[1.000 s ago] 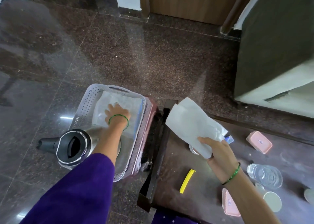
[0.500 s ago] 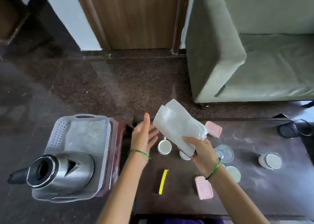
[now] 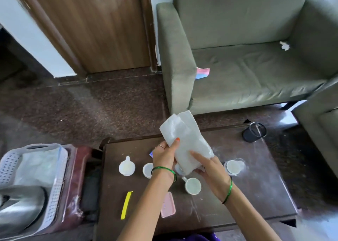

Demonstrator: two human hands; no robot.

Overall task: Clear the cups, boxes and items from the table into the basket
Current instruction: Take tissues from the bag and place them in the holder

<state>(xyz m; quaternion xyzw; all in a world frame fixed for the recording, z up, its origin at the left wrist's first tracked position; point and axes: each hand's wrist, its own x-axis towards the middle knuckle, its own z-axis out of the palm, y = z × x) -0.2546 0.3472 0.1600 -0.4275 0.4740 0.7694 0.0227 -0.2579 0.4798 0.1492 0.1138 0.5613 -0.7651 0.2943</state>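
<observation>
Both hands meet above the middle of a dark wooden table (image 3: 256, 176), holding one white plastic bag (image 3: 184, 142) between them. From the left, the left hand (image 3: 164, 155) grips the bag's near edge, thumb laid across the front. From the right, the right hand (image 3: 208, 167) cups the bag's lower end, fingers curled under it. The bag stands tilted up and away, probably being passed from one hand to the other so it can travel to the basket

Scanning left to right: at the far left, off the table, a white perforated basket (image 3: 9, 165) sits on a reddish stool (image 3: 78, 160) just beside the table edge, likely placed there for short reaches. Inside it lie a clear bag over paper (image 3: 38, 167) and a steel kettle (image 3: 22, 206)

On the table, a white cup with a handle (image 3: 126, 167) stands nearest the basket, with a second white cup (image 3: 147, 170) just beside it, partly behind the left wrist. A yellow strip (image 3: 126, 205) lies flat near the front edge. A pink box (image 3: 167, 205) lies partly under the left forearm. A third white cup (image 3: 192, 185) stands between the forearms. A fourth white cup (image 3: 233, 166) stands right of the hands, ringed by white powder. A black mesh holder (image 3: 254, 132) stands at the far right corner

Beyond the table is a green sofa (image 3: 247, 67), holding a pink and blue packet (image 3: 202, 73) and a crumpled tissue (image 3: 284, 45)

Most of the table's things appear not yet cleared
</observation>
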